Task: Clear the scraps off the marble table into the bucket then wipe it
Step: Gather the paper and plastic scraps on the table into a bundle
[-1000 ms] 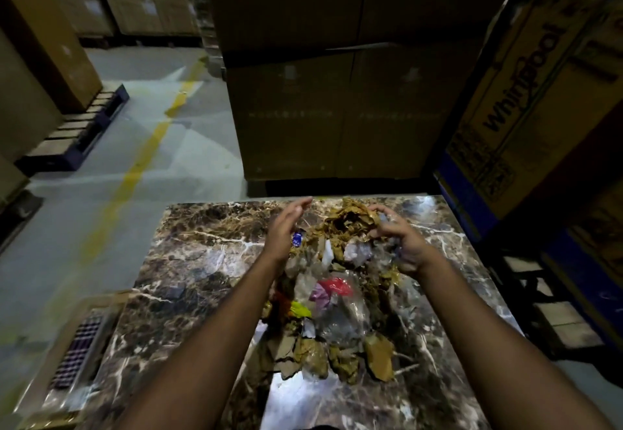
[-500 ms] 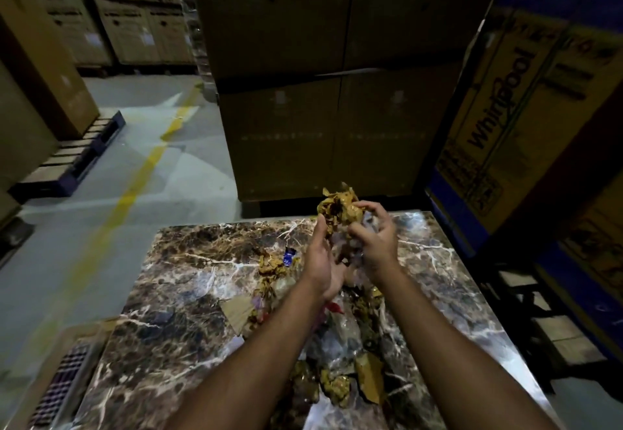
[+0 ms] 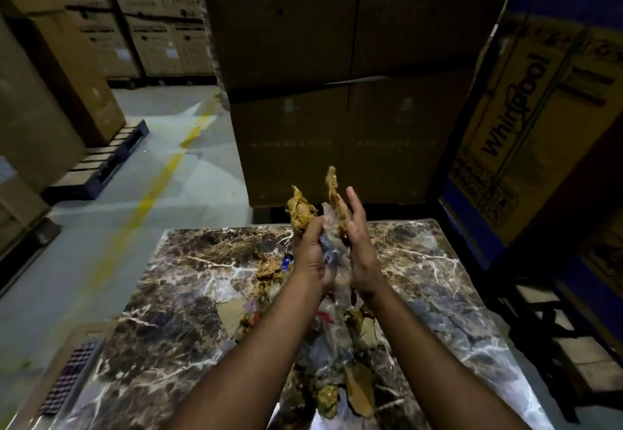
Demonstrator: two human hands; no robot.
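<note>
A bundle of scraps (image 3: 301,212), crumpled brown paper and clear plastic, is lifted above the far half of the dark marble table (image 3: 175,295). My left hand (image 3: 313,254) is closed around its lower part. My right hand (image 3: 357,244) presses flat against the bundle's right side, fingers straight and pointing up. More scraps (image 3: 340,375) lie along the table's middle between my forearms: brown paper pieces, clear plastic, a red bit. A small clump of scraps (image 3: 268,273) and a blue wrapper (image 3: 287,263) lie left of my left hand. No bucket is in view.
Stacked cardboard boxes (image 3: 337,92) stand just behind the table's far edge. A Whirlpool box (image 3: 526,119) stands close on the right. At the table's left, low down, lies a flat grille-like object (image 3: 72,375). Concrete floor with a yellow line (image 3: 145,200) and a pallet (image 3: 101,163) lie to the left.
My hands came together from the two sides of the pile, gathered a bundle of scraps and raised it off the table. The pile left on the marble is smaller.
</note>
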